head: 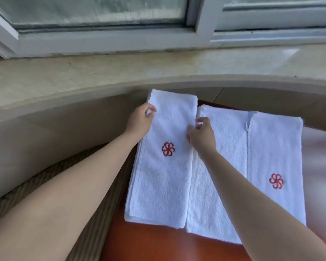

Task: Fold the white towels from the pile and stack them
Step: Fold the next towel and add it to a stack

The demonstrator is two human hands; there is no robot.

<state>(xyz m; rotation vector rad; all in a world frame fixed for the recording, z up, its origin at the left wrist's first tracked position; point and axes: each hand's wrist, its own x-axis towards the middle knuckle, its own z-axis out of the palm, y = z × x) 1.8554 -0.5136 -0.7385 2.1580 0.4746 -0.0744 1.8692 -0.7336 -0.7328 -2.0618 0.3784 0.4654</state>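
White folded towel [164, 166] is lying on the reddish table [158, 243], just beside a second towel [233, 157]. Left hand [139, 121] is pinching its left edge, right hand [202, 134] is pinching its right edge, fingers curled on cloth.

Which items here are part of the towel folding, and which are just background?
Job:
left towel, gripped at its edges by left hand and right hand
right towel

Background:
wooden table
window sill
window frame
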